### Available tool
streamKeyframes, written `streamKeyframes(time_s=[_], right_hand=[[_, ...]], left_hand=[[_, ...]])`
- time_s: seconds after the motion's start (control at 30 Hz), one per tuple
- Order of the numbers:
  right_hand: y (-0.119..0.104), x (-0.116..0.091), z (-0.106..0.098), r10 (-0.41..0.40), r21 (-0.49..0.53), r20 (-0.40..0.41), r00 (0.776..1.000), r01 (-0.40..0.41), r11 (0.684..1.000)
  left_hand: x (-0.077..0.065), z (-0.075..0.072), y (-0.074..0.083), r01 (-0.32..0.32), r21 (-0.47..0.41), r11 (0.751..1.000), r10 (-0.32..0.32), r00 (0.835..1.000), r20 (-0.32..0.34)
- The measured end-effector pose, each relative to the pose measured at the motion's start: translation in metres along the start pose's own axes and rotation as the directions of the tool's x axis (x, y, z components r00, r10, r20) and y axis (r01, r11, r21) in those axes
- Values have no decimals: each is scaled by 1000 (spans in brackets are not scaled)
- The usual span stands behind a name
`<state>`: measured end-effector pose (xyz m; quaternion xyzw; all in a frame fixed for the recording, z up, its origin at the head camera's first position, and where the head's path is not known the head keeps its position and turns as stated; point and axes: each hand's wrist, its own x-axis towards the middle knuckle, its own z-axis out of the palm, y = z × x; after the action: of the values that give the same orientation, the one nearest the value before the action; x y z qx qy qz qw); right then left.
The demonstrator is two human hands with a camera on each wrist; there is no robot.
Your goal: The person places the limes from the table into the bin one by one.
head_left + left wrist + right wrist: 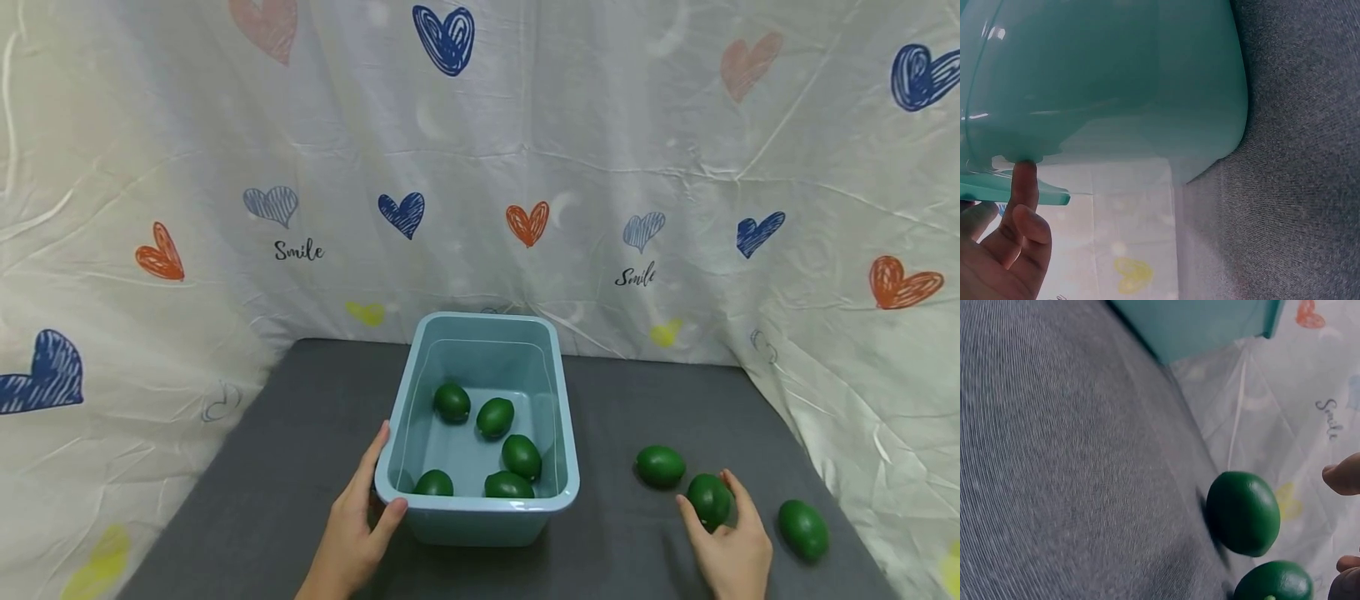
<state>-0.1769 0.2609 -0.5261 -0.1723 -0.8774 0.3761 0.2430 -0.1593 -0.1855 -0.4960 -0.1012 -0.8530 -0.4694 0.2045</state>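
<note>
A green lime (708, 500) lies on the gray table (607, 558) between thumb and fingers of the spread right hand (733, 552), contact unclear, two more limes (660, 467) flanking it. The spread left hand (354, 521) touches the blue tub (472, 528) holding five limes (452, 402).

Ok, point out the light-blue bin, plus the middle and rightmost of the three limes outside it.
Light-blue bin (480, 527), head view: its near outer wall, below the rim.
Middle lime (708, 499), head view: centre of its visible skin.
Rightmost lime (802, 530), head view: centre of its skin.
</note>
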Motion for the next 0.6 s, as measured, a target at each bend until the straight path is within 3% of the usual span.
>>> streamKeyframes(time_s=[0.4, 0.6], right_hand=[[19, 5, 5, 44, -2, -49, 998, -44, 999], [27, 6, 7, 103, -11, -11, 995, -103, 995]], left_hand=[[0, 0, 0, -4, 9, 1000, 4, 1000, -7], [1, 0, 1, 7, 30, 1000, -8, 1000, 6]])
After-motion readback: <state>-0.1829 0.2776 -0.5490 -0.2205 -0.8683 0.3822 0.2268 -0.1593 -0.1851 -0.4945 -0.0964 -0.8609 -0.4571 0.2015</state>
